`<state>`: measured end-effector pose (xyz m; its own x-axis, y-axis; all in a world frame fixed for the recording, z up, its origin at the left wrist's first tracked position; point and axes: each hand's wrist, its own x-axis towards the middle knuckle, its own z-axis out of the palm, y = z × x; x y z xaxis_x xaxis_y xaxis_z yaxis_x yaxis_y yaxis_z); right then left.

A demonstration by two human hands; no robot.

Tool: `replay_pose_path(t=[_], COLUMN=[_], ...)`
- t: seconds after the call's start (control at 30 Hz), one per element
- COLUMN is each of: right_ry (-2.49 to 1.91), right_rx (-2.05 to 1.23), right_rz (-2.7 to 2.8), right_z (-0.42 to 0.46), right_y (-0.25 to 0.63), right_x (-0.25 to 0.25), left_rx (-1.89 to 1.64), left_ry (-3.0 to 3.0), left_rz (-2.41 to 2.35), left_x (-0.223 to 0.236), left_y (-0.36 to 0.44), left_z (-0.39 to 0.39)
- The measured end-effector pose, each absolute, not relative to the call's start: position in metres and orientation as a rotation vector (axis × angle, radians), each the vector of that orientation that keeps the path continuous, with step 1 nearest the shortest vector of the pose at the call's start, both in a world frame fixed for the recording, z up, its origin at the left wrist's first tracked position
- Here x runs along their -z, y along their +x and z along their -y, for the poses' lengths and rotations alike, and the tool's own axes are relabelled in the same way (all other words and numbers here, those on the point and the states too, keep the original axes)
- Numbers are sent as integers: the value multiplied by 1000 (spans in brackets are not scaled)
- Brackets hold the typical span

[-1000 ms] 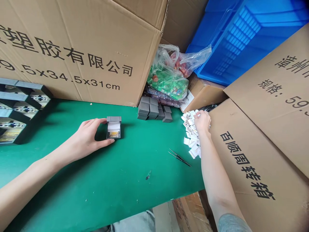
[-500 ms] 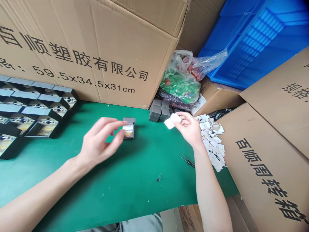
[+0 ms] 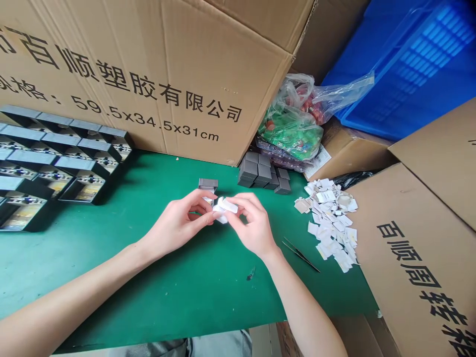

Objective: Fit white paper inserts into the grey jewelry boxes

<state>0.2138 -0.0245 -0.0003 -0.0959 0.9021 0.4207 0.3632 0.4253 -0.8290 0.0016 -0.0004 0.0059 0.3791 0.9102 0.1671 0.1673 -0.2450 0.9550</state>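
Small white paper pieces (image 3: 221, 207) are pinched between my two hands over the middle of the green table. My left hand (image 3: 186, 216) grips their left side with thumb and fingertips. On the other side my right hand (image 3: 253, 220) has its thumb and fingers closed on them. Just behind the fingers stands a small open grey box (image 3: 208, 184), its lower part hidden by my left hand and the papers. To the right lies a heap of similar white pieces (image 3: 334, 218). A pair of tweezers (image 3: 301, 255) rests between that heap and my right forearm.
Rows of dark open boxes (image 3: 87, 186) fill the left side. Small grey blocks (image 3: 260, 171) are stacked at the back, near a plastic bag with green and red contents (image 3: 293, 131). Large cardboard boxes (image 3: 167, 59) wall the back and right; a blue crate (image 3: 401, 69) stands behind.
My right hand has moved left from beside the heap, bringing the white pieces to my left hand. My left hand has closed on them. The view has shifted slightly.
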Motion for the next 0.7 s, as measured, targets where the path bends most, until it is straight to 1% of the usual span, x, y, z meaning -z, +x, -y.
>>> replay_pose_path(t=[0.23, 0.5, 0.7], right_ry=[-1114, -1088, -1134], right_rx=[-701, -711, -653], right_rz=[1665, 1626, 1614], right_z=[27, 27, 29], right_y=[212, 209, 203], right_x=[3, 7, 13], left_rx=[-1043, -1236, -1160], left_ry=[1683, 2130, 2069], left_rz=[-987, -1114, -1178], left_x=[2, 2, 2], left_y=[2, 2, 4], left_z=[-2, 5, 2])
